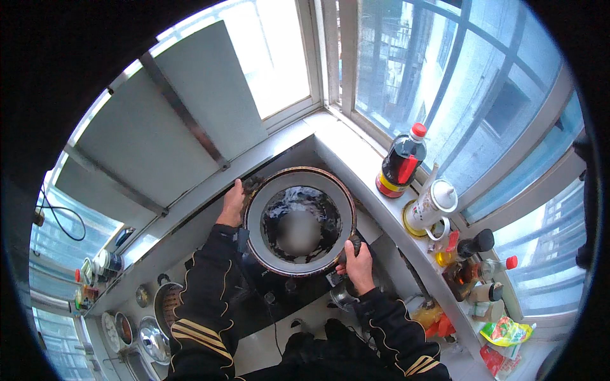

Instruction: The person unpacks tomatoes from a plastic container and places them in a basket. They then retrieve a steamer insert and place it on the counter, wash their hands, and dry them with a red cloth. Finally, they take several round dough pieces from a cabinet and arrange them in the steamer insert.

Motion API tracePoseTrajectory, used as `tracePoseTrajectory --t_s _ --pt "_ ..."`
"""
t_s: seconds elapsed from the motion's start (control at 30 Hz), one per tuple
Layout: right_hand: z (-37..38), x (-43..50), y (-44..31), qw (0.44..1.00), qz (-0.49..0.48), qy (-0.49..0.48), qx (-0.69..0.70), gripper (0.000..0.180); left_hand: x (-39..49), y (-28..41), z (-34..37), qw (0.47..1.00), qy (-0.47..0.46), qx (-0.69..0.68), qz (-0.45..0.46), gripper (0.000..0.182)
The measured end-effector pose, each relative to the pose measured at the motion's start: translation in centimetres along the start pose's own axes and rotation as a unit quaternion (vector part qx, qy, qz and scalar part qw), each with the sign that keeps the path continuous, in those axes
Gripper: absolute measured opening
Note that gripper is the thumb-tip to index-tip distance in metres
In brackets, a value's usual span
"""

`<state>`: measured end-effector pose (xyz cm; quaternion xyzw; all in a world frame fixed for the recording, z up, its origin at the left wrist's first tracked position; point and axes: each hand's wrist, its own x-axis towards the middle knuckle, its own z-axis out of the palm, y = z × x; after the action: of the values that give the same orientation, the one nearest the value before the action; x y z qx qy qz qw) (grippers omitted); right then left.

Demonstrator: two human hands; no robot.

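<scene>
A large round metal pot [350,195] with dark liquid inside is above the black stove top [257,305]. A pale blurred reflection lies on the liquid. My left hand [233,202] is at the pot's upper left side, its thumb up beside a dark handle; the fingers are mostly hidden. My right hand [357,264] is closed around the dark handle at the pot's lower right. Both forearms wear black sleeves with light stripes. Whether the pot's base touches the stove cannot be seen.
On the right ledge stand a red-capped bottle of dark sauce [402,162], a white ceramic pot [431,205] and several seasoning bottles. Windows rise behind. At lower left are a strainer pot [167,305], a metal lid [155,335] and bowls. A cord hangs before the stove.
</scene>
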<state>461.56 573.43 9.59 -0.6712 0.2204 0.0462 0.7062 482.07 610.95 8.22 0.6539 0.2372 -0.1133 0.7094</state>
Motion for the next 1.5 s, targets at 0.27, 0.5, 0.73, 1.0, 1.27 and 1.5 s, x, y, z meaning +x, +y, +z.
tracePoseTrajectory --t_s 0.27,0.5,0.73,1.0,1.27,1.5 --pt "-1.6 0.2 0.8 0.995 0.024 -0.071 0.065 0.041 -10.8 -2.4 -3.6 0.978 0.112 -0.088 0.154 0.036" --pt "-6.6 -3.8 5.0 0.997 0.059 -0.047 0.035 0.051 -29.5 -6.4 -5.2 0.995 -0.021 0.046 0.088 0.032" --pt "-12.9 -12.4 16.6 0.992 0.048 0.017 -0.116 0.039 -44.7 -25.9 -9.1 0.954 -0.119 0.255 -0.101 0.023" --pt "-10.6 -21.8 22.3 0.981 0.141 -0.088 -0.095 0.031 -67.2 -54.2 -21.5 0.902 -0.040 0.384 -0.194 0.037" --pt "-0.9 -29.2 22.4 0.895 -0.038 -0.191 -0.402 0.071 -87.1 -62.9 -24.2 0.889 0.231 0.037 -0.393 0.047" --pt "2.0 -28.2 25.1 0.822 -0.110 -0.354 -0.432 0.024 -91.2 -65.4 -16.3 0.828 0.326 -0.250 -0.382 0.023"
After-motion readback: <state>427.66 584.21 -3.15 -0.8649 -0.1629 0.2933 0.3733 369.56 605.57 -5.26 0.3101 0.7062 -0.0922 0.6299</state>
